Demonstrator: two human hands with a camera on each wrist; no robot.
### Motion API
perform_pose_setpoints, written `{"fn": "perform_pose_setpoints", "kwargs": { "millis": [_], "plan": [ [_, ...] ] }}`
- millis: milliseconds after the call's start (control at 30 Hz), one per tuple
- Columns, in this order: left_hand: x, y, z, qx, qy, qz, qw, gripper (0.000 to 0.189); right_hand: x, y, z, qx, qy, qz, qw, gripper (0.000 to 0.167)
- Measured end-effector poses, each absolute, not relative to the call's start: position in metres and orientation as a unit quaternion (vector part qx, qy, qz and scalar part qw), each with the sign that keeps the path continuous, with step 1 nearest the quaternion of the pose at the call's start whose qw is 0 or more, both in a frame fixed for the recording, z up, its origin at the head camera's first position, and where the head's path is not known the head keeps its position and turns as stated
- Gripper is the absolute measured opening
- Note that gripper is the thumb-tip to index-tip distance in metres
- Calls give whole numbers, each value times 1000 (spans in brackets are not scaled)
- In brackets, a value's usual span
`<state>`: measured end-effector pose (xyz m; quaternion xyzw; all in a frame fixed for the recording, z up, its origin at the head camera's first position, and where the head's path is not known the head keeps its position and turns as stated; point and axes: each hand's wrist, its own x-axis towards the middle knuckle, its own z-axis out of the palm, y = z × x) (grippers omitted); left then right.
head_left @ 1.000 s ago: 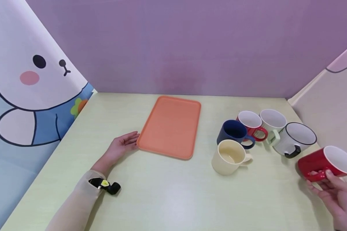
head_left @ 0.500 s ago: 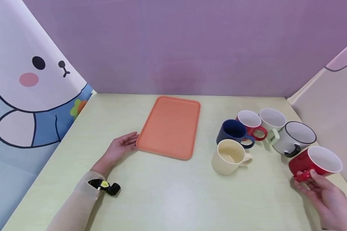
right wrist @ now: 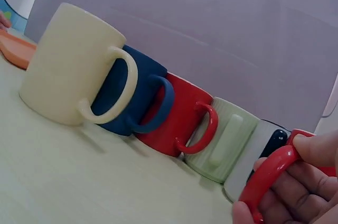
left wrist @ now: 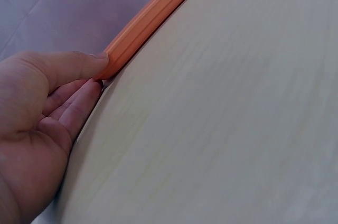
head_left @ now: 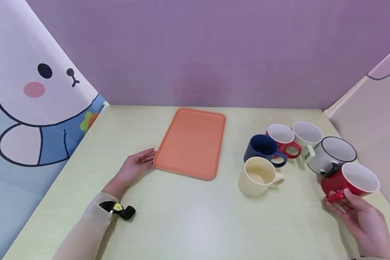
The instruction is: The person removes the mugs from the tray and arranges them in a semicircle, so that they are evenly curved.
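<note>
My right hand (head_left: 365,222) grips the handle of a red mug (head_left: 334,184) with a white inside, at the right of the table. The mug is tilted, its mouth leaning rightward, and it overlaps a white mug with a dark rim (head_left: 316,162) in the head view. Thumb and curled fingers pass round the red handle (right wrist: 266,179) in the right wrist view. On the left, my left hand (head_left: 135,166) rests on the table with straight fingers, touching the near left corner of an orange tray (head_left: 190,144). In the left wrist view its thumb meets the tray's rim (left wrist: 150,20).
Left of the held mug stand a cream mug (head_left: 251,182), a dark blue mug (head_left: 251,153), a smaller red mug (head_left: 282,147) and a pale green mug (head_left: 308,153), close together. A purple wall (head_left: 198,54) bounds the table (head_left: 188,220) behind. Printed panels flank both sides.
My right hand has brought the red mug leftward and slightly farther back, to beside the dark-rimmed mug. The left hand and the tray have stayed put.
</note>
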<state>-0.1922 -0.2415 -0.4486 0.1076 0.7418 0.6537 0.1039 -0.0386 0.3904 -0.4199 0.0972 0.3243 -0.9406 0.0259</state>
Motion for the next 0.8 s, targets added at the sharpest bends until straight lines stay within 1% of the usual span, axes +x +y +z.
{"fn": "perform_pose_setpoints", "kwargs": {
  "millis": [100,200,333,400,467,567,633,733,800],
  "plan": [
    [-193,-242,-447,104,742,654,105,62,-39,393,-418,110,380,-918,19,30],
    [-193,-242,-447,101,740,657,106,62,-41,394,-416,102,484,-869,-7,33],
    [-194,-241,-447,102,738,658,112,63,-40,397,-405,124,672,-729,-29,37],
    [-195,-241,-447,105,736,659,114,63,-40,399,-397,142,767,-625,-20,37],
    [-196,-241,-447,108,736,658,116,63,-42,402,-387,165,843,-512,2,34],
    [-197,-242,-446,110,736,657,119,64,-45,407,-373,179,901,-394,20,41],
    [-197,-243,-445,108,738,654,126,64,-48,411,-369,168,915,-366,0,42],
    [-196,-244,-440,100,746,643,143,64,-53,406,-357,141,929,-340,-48,38],
    [-195,-246,-435,102,758,624,159,63,-58,397,-346,128,938,-315,-67,34]
  ]
}}
